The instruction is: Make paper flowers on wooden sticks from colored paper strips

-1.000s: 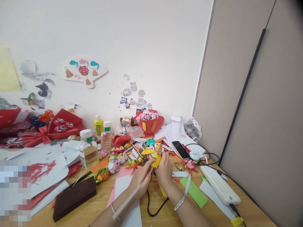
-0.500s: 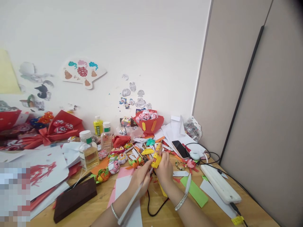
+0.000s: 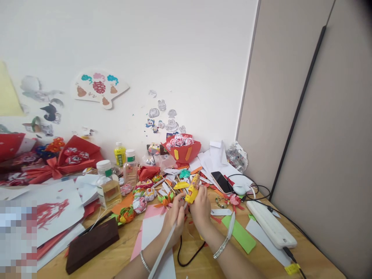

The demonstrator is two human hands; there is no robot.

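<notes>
In the head view, my right hand (image 3: 201, 209) is wrapped round a yellow hot glue gun (image 3: 192, 189), its nozzle pointing up and away. A long whitish glue stick (image 3: 163, 245) runs from the gun's back end down over my left forearm. My left hand (image 3: 173, 221) is closed on that stick close to the gun; its fingertips are partly hidden. A black cord (image 3: 186, 265) loops on the table below the hands. Ahead of the gun lie a yellow folded paper piece (image 3: 180, 185) and a green crumpled paper flower (image 3: 185, 174).
Bottles (image 3: 109, 190) and a dark brown block (image 3: 92, 245) stand to the left. A red paper bouquet (image 3: 183, 149) is by the wall. On the right are a phone (image 3: 221, 182), a white power strip (image 3: 270, 224), cables and green paper (image 3: 239, 235). Paper scraps crowd the wooden table (image 3: 221, 267).
The glue gun and both hands have shifted only slightly. My left hand has moved a little along the glue stick, and the stick's lower end sits lower and further right.
</notes>
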